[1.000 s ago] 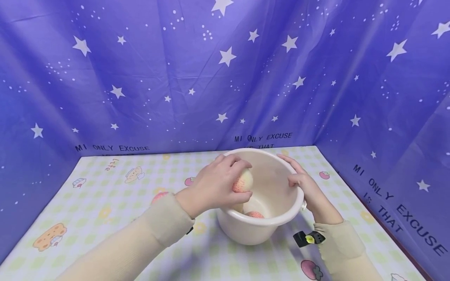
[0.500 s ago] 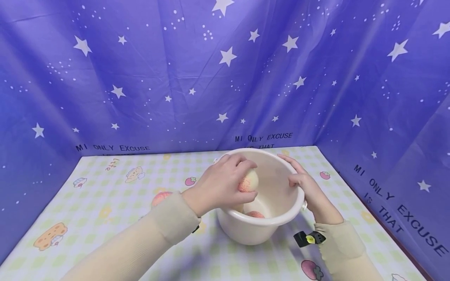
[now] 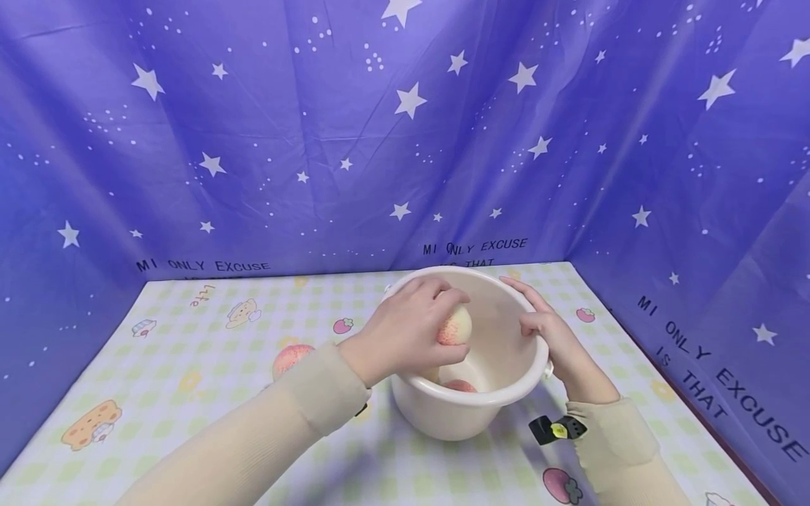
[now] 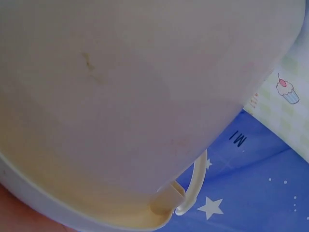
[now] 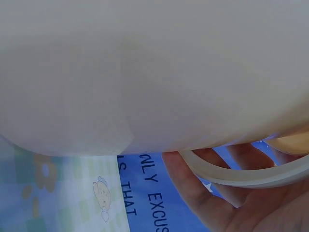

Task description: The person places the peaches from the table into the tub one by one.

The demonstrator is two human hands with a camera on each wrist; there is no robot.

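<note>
In the head view my left hand (image 3: 411, 327) holds a pale yellow peach (image 3: 455, 327) with red speckles, fingers over its top and thumb below. It is at the mouth of a white bucket (image 3: 436, 420), over the near left rim. My right hand (image 3: 557, 344) grips the bucket's right rim, thumb on the inside. Down in the bucket lies a reddish peach (image 3: 460, 386), partly hidden by the near rim. The left wrist view is mostly bucket wall (image 4: 145, 96). In the right wrist view, fingers of my right hand (image 5: 231, 203) show behind the bucket's handle (image 5: 241, 178).
Another pinkish-red peach (image 3: 292, 358) sits on the table to the left, partly behind my left forearm. A checked tablecloth (image 3: 190, 337) with printed cartoons covers the table. A blue star-patterned curtain (image 3: 304, 126) stands behind and along both sides.
My left hand has moved slightly to the right with the peach, further over the bucket. More of the peach on the table now shows. The right hand and bucket stay put.
</note>
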